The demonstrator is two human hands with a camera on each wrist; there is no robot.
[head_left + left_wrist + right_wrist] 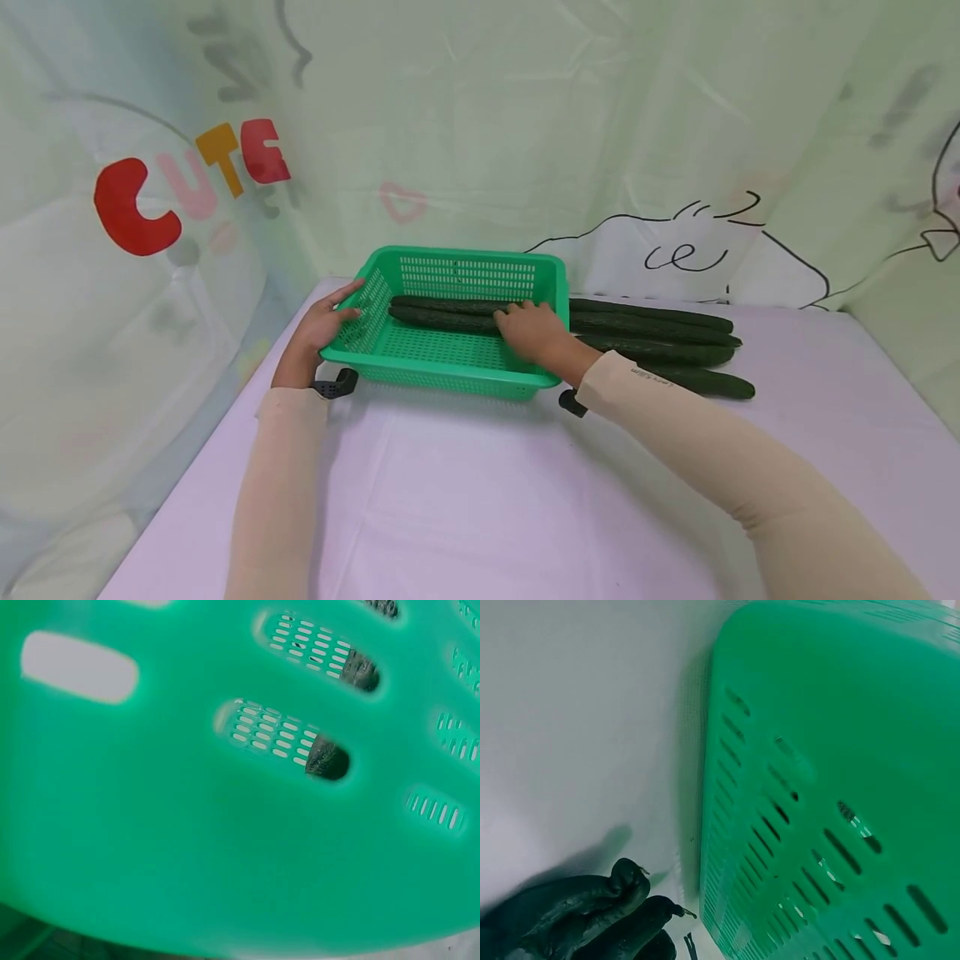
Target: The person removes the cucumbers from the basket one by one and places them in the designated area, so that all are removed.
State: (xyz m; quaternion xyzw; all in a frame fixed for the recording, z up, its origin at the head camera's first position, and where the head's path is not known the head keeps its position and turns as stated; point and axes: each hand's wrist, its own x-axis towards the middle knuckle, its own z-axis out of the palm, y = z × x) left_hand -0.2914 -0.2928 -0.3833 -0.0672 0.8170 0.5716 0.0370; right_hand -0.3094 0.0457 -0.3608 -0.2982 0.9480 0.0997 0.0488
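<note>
A green plastic basket (442, 367) is over the far left part of the pale purple surface (450, 500), its long side facing the person. Two long dark cucumbers (442, 320) lie inside it, side by side and running lengthwise, nearer the back wall.

The left hand (318, 329) is at the basket's left end, its grip loosely spread: the thumb and a finger reach out nearly straight against the rim, and the other fingers are hidden. The right hand (532, 329) reaches over the right rim, its fingers bent on top of the right ends of the two cucumbers. How tightly that grip is closed cannot be told, since the undersides of the fingers are out of sight.

To the right of the basket, several more cucumbers (697, 382) lie roughly parallel on the surface, partly hidden by the right forearm. The right wrist view shows some with short stems, near the basket's slotted wall. In the left wrist view, cucumber ends show through the slots.

Both arms wear beige sleeves (277, 483), with a small black device (345, 382) at each wrist. Behind hangs a pale green printed curtain (487, 125) with colourful letters (138, 208) spelling CUTE.
</note>
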